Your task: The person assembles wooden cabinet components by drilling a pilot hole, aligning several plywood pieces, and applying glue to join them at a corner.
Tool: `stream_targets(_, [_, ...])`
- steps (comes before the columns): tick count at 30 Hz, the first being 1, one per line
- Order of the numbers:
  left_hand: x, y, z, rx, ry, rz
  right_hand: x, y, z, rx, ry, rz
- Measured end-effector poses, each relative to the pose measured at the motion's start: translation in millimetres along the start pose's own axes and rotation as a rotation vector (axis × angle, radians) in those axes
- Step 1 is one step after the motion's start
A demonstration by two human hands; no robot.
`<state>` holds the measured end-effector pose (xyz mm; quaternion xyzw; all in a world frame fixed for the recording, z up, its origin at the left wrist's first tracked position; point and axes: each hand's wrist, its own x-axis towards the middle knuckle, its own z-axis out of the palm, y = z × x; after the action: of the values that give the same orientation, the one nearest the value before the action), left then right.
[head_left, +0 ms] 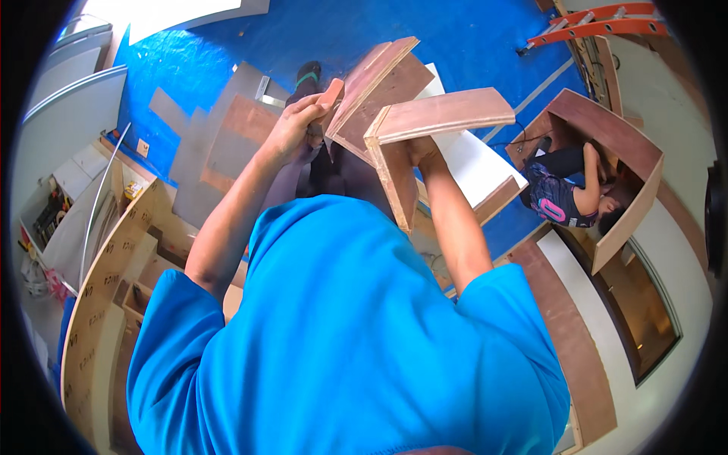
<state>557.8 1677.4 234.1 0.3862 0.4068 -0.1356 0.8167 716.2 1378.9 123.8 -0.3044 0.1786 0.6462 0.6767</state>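
Note:
My left hand (294,127) is closed around a small flat orange-red block (331,92), which sits at the left edge of a plywood assembly (447,115). This assembly is made of joined reddish-brown boards with pale layered edges, set at angles to each other. My right hand (422,150) reaches under its right-hand board and grips it, with most of the fingers hidden behind the wood. The assembly is held up in front of my body, above my legs. Whether the block touches the wood edge is hard to tell.
On the right, another person (565,186) crouches partly inside a large wooden box (644,163). An orange ladder (599,26) lies at the far right. Sheets of board (235,140) rest on the blue floor covering (303,30). A curved plywood frame (95,303) stands at left.

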Motion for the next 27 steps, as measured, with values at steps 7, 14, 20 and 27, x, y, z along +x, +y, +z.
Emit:
stream_targets(7, [-11, 4, -4, 0.082, 0.057, -0.042, 15, 35, -13, 0.234, -0.211, 0.164])
stream_targets(14, [-15, -9, -11, 0.056, 0.087, -0.064, 7, 45, -8, 0.151, -0.1, 0.086])
stream_targets(20, [-16, -10, -8, 0.054, 0.066, -0.094, 6, 46, 17, 0.111, 0.039, 0.073])
stream_targets(27, [-11, -14, -10, 0.023, 0.027, -0.116, 5, 46, 12, 0.086, 0.033, 0.095])
